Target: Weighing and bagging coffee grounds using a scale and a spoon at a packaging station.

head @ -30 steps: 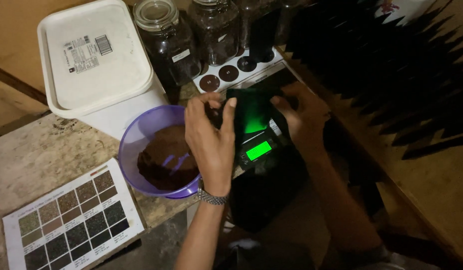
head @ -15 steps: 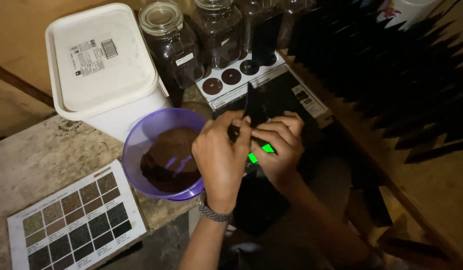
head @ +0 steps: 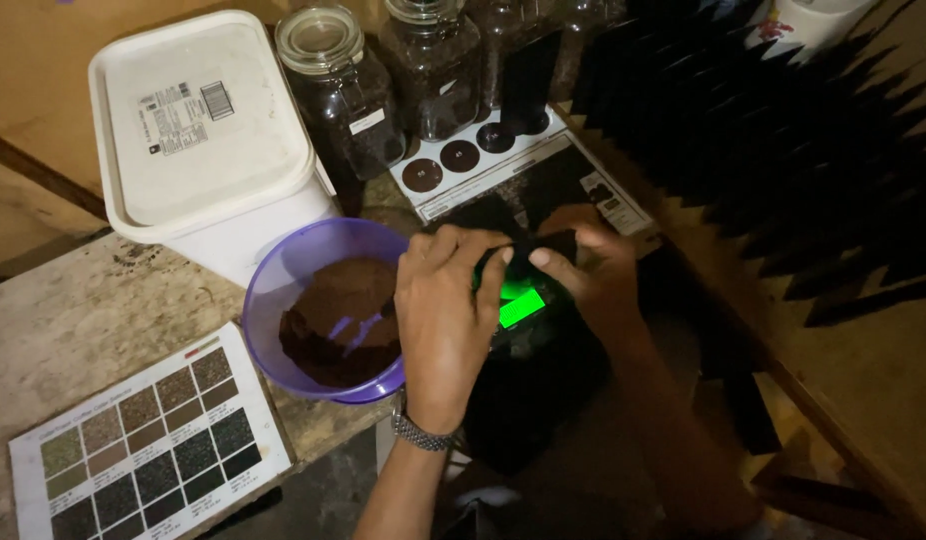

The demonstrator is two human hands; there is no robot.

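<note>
Both hands meet over a black device [head: 528, 350] with a glowing green screen: the left hand [head: 445, 315] and right hand [head: 591, 275] pinch what seems a small dark part, just beside the purple bowl [head: 293, 275] of brown powder

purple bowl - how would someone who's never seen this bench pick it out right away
Start at the big white lidded tub at the back left of the stone bench. The purple bowl sits just in front of it, beside the left hand. It is the only open round container, translucent purple, holding dark brown powder; the jars behind are clear and lidded.
</note>
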